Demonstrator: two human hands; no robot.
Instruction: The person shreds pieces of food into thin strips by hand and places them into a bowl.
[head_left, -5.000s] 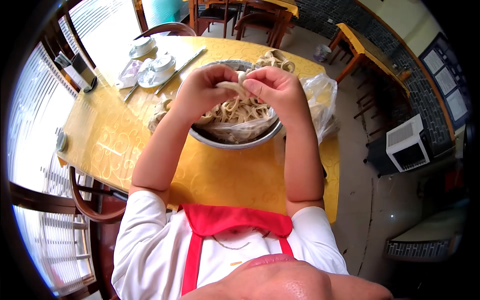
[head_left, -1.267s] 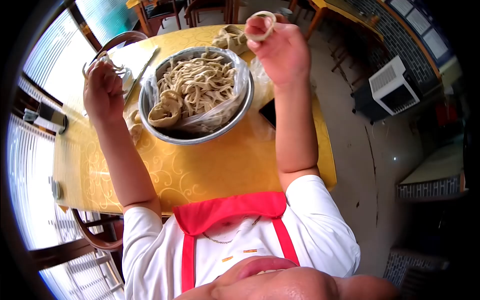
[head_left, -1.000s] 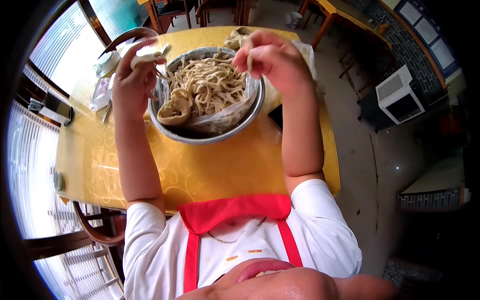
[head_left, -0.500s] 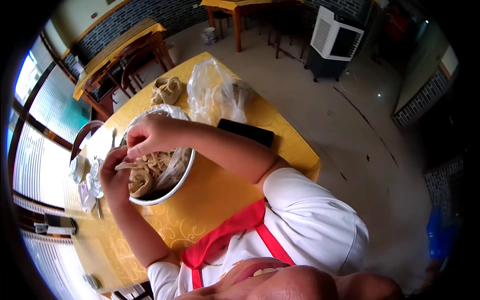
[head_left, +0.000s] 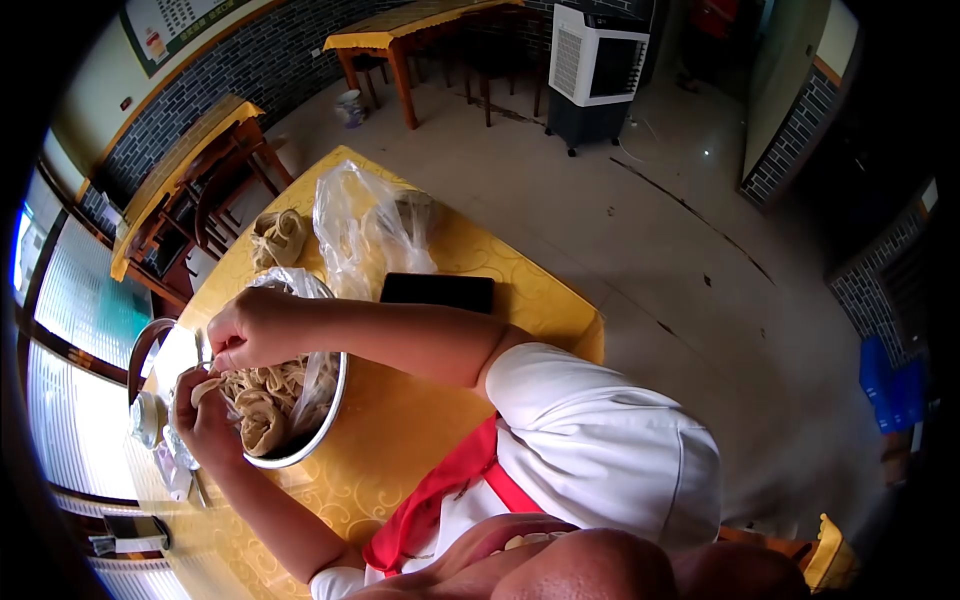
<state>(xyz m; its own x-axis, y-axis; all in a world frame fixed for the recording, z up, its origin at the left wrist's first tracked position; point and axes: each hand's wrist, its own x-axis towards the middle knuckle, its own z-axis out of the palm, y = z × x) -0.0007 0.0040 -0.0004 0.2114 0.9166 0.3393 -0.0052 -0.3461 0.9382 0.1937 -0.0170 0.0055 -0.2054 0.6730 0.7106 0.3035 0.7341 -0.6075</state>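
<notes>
A round metal-rimmed bowl [head_left: 340, 400] on the table holds a heap of beige, ribbon-like strips [head_left: 290, 385] and a rolled, tan piece [head_left: 262, 425]. Clear plastic film lies over part of its rim and contents. My left hand [head_left: 205, 420] is at the bowl's left edge, its thumb and fingers pinching a pale beige strip [head_left: 207, 387]. Just above it, my right hand [head_left: 255, 325] is closed, fingertips meeting the same strip close to the left hand. The right forearm crosses over the bowl, and some of the right fingers are hidden.
Behind the bowl stand a tan crumpled bundle [head_left: 278, 240] and a clear plastic bag [head_left: 355, 225]. A black phone-like slab [head_left: 437, 292] lies to the right. Small jars [head_left: 147, 418] and a packet [head_left: 172, 472] sit left. Further off is a white air cooler [head_left: 597, 75].
The view has shifted, so the table and bowl sit lower and further left. Both hands stay close together over the bowl's left side, still pinching.
</notes>
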